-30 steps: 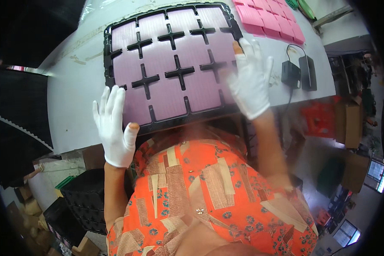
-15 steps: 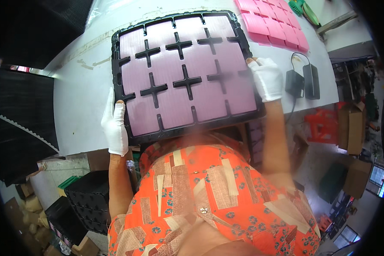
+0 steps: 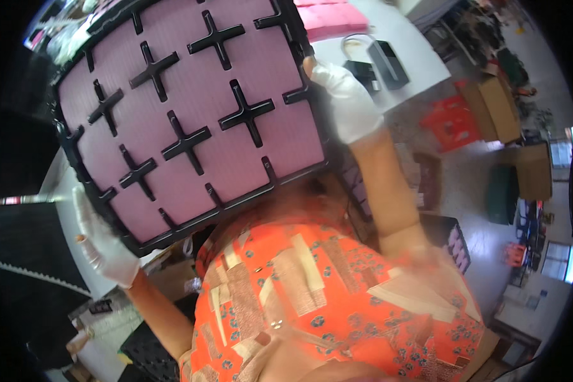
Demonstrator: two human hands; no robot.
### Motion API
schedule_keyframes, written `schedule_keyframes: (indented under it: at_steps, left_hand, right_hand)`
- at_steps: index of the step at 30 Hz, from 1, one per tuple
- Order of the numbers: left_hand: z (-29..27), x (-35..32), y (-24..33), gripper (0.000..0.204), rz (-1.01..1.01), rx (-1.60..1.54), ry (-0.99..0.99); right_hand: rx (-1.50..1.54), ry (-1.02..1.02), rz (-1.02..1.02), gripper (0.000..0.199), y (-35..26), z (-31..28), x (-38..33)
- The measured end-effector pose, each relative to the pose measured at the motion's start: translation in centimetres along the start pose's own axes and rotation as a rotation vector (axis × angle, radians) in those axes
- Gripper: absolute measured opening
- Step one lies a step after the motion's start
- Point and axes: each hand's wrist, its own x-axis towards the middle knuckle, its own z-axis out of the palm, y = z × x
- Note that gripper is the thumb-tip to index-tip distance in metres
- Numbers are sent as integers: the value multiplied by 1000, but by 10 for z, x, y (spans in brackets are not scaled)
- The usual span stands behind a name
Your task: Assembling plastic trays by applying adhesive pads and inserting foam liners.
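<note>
A black plastic tray with cross-shaped dividers is held up in front of me, tilted, its far edge cut off by the picture's top. Pinkish-purple sheets fill its compartments. My left hand, in a white glove with a bare fingertip, supports the tray's lower left corner, fingers stretched along the side. At the right rim, my white-gloved right hand grips the tray with the thumb on top; its other fingers are mostly hidden.
Past the tray's right side, a black power adapter and bright pink sheets lie on the white table. A red plastic stool and cardboard boxes stand on the floor at right. Dark corrugated panels are at left.
My hands have raised the tray closer and shifted it left, turning it so its near edge slopes down to the left. The view has shifted too, with the adapter now farther left.
</note>
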Motion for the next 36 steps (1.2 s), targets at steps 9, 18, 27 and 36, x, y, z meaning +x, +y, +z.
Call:
schedule_keyframes:
  at_steps: [9,18,27,36]
  left_hand:
    - [82,63,-16,98,203,206,-515]
    - [22,65,-57,76,-11,121,-355]
    - [-48,57,-39,61,-44,245,107]
    - [-77,57,-18,61,-53,415,236]
  right_hand:
    - [183,815,-420,39,-52,-136,-132]
    - [-108,1396,-463,49,5,-290,-307]
    - [212,1425,72,40,211,-338,-324]
    - [198,1463,315,42,320,-335,-321]
